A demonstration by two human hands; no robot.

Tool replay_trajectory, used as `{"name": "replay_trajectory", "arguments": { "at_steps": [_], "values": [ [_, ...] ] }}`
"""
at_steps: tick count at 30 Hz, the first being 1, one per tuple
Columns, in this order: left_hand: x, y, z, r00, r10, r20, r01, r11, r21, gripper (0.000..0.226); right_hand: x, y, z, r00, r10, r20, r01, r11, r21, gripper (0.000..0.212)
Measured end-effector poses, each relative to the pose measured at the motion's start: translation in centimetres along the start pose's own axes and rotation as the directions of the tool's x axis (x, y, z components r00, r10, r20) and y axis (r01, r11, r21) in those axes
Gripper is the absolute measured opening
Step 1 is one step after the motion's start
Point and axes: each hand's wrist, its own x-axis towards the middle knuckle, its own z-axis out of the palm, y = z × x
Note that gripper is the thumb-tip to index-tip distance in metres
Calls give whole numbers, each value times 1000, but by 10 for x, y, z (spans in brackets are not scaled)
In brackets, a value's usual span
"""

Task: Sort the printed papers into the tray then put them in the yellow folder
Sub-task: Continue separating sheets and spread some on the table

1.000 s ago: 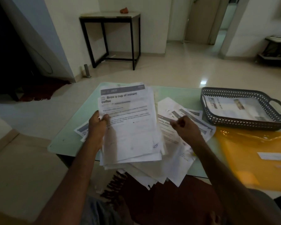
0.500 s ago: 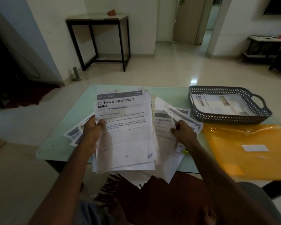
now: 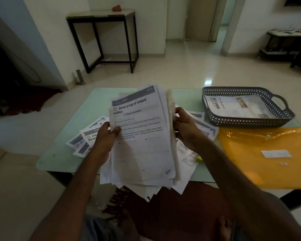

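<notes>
Left grip (image 3: 106,136) pinches left edge of printed paper stack (image 3: 144,153) | right grip (image 3: 185,130) holds right edge | stack lifted above desk (image 3: 94,105), long axis pointing away | grey tray (image 3: 247,125) lies right of right grip, the nearer hand; yellow folder (image 3: 261,153) beside it | top sheet (image 3: 139,117) reads "Brew a cup of instant coffee", "Kitchen Countertop"

1. The right hand (image 3: 184,129) is now gripping the right edge of the paper stack (image 3: 142,145), having left the loose sheets (image 3: 204,126) it was touching 0.5 s ago.
2. The left hand (image 3: 106,136) is lifting the stack higher above the table (image 3: 94,105), and the stack's top is tilting rightward.
3. The stack's right edge is seemingly curling upward, though the dim light blurs it.
</notes>
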Motion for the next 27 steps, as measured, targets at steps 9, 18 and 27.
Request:
{"name": "replay_trajectory", "arguments": {
  "at_steps": [9,18,27],
  "values": [
    [13,8,-44,932,99,-349,-69,993,97,22,5,20,-32,955,-10,-298,-198,725,-660,37],
    [14,10,-54,953,71,-295,-42,994,103,18,-13,28,-31,926,-229,-301,-167,467,-869,11],
    [9,0,-105,919,43,-391,38,980,197,11,-12,67,50,980,-9,-198,-185,309,-933,86]
  ]
}}
